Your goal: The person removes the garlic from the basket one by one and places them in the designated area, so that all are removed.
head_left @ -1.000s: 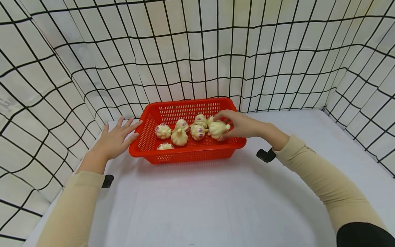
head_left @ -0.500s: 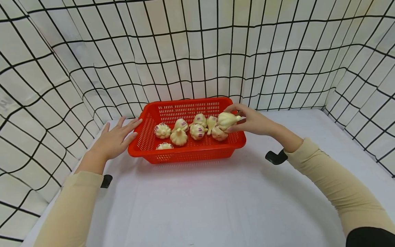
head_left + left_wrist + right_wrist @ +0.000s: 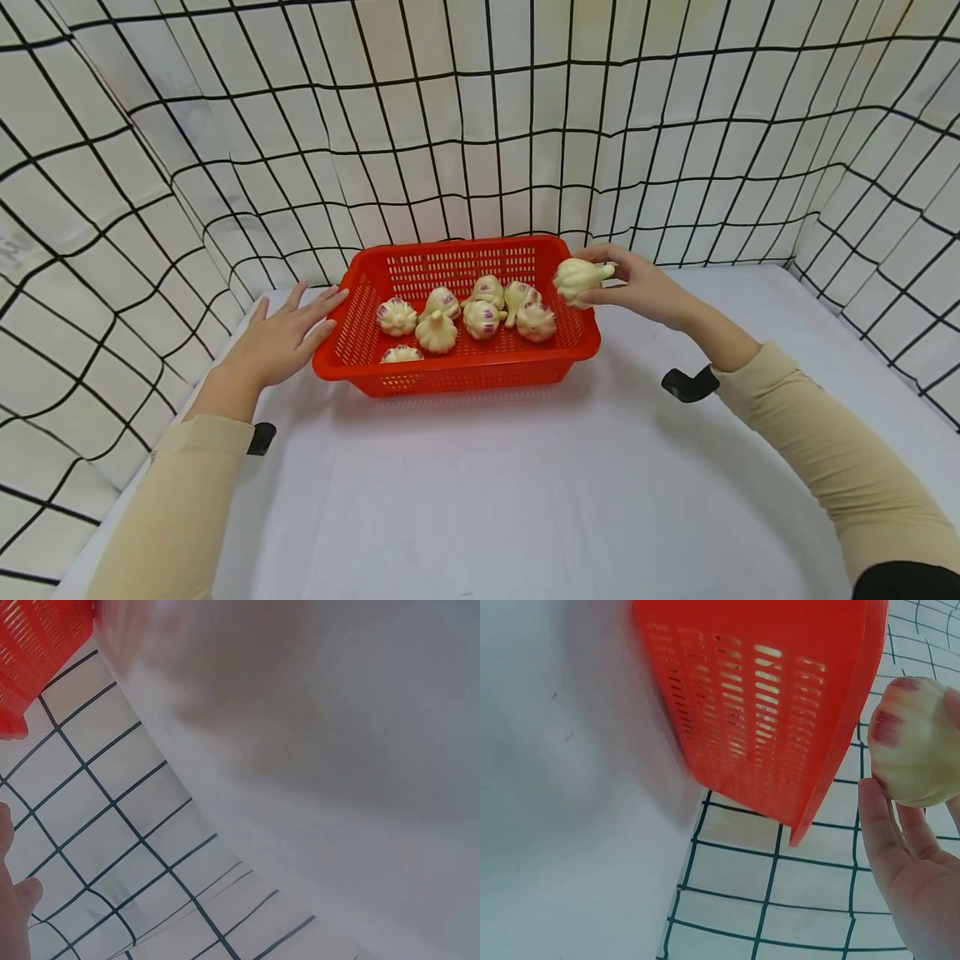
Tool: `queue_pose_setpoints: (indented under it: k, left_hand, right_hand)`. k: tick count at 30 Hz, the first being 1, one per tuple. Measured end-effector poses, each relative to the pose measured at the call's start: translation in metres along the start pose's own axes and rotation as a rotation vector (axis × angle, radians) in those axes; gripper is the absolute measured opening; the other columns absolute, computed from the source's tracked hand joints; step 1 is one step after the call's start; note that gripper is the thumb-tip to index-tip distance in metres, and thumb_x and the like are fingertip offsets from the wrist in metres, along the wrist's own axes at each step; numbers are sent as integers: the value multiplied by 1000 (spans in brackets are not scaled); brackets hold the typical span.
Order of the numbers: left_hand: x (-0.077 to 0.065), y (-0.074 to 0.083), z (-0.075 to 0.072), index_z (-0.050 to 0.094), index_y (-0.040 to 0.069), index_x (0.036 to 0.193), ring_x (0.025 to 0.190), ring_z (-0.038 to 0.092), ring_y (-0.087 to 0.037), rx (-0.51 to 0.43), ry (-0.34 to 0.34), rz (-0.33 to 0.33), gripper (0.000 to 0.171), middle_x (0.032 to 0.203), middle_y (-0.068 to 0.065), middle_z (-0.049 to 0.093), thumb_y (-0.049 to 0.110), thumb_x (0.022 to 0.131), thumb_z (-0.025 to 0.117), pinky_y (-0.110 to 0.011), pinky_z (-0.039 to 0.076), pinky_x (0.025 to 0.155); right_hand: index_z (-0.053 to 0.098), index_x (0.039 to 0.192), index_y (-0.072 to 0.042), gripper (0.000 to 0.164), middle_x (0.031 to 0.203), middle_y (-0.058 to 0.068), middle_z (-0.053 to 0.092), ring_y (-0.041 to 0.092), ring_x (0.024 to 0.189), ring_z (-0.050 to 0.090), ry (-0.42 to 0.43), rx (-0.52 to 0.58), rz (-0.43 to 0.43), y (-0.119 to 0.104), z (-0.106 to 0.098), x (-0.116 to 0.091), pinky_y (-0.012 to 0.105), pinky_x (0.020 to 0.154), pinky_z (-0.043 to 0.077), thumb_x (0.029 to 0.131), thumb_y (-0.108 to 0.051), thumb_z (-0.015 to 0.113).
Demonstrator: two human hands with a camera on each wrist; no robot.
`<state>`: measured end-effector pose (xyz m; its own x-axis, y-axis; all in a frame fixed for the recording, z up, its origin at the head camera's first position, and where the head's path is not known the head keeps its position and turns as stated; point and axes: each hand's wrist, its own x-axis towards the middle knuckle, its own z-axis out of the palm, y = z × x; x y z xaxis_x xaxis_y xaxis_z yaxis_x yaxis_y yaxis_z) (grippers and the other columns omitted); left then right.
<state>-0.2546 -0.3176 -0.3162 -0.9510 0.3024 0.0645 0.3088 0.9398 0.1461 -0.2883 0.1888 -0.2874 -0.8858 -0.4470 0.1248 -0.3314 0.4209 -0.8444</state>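
Note:
My right hand [image 3: 633,287] holds a pale garlic bulb [image 3: 577,279] over the right end of a red plastic basket [image 3: 457,360], its stem pointing right. In the right wrist view the bulb [image 3: 915,742] shows purple patches, with fingers curled around it beside the basket's rim. Several more garlic bulbs [image 3: 481,319] lie inside the basket. With fingers spread straight, my left hand [image 3: 273,340] touches the basket's left rim. Only part of the left hand [image 3: 15,915] appears at the edge of the left wrist view, near the basket's corner [image 3: 37,645].
A white-covered table [image 3: 465,483] lies under the basket and stretches to the front and right. White walls with a black grid net [image 3: 525,150] stand behind and at both sides, close to the basket's back.
My right hand has lifted the garlic bulb out from among the others and moved it up and to the right. The left hand stays at the basket's rim.

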Motion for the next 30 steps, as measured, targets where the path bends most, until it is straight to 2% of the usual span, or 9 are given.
queue_pose_setpoints:
  k: [5, 8, 15, 24, 30]
  left_hand:
    - [0, -1, 0, 25, 21, 164, 155, 0, -43, 1, -1, 1, 67, 167, -17, 22, 57, 108, 28, -71, -9, 116]
    - [0, -1, 0, 25, 21, 164, 155, 0, -44, 4, -3, 0, 67, 168, -16, 22, 57, 108, 28, -71, -9, 116]
    - [1, -1, 1, 26, 21, 164, 155, 0, -43, -5, 2, 5, 67, 168, -16, 22, 57, 108, 28, -71, -9, 116]
    - [1, -2, 1, 28, 20, 164, 155, 2, -44, 0, 8, 8, 67, 167, -17, 23, 57, 108, 29, -71, -6, 116]
    - [2, -2, 0, 28, 20, 164, 154, 3, -45, 4, -1, 3, 67, 166, -19, 24, 57, 107, 30, -71, -6, 116]
  right_hand:
    - [47, 149, -9, 58, 143, 9, 51, 28, 120, 52, 33, -2, 13, 7, -8, -2, 32, 90, 53, 97, -18, 72]
    - [47, 150, -10, 58, 147, 8, 49, 29, 122, 51, 55, -2, 18, 11, -12, -3, 34, 92, 52, 98, -18, 70]
    - [42, 154, -11, 62, 146, 12, 48, 33, 127, 49, 102, 3, 71, 22, -20, -6, 48, 99, 46, 99, -24, 68]
    - [41, 155, -11, 62, 145, 14, 46, 32, 129, 47, 199, 19, 111, 38, -27, -9, 46, 100, 43, 101, -27, 66]
    - [39, 156, -10, 65, 140, 13, 45, 29, 128, 47, 262, 58, 135, 51, -32, -12, 49, 105, 39, 100, -29, 67]
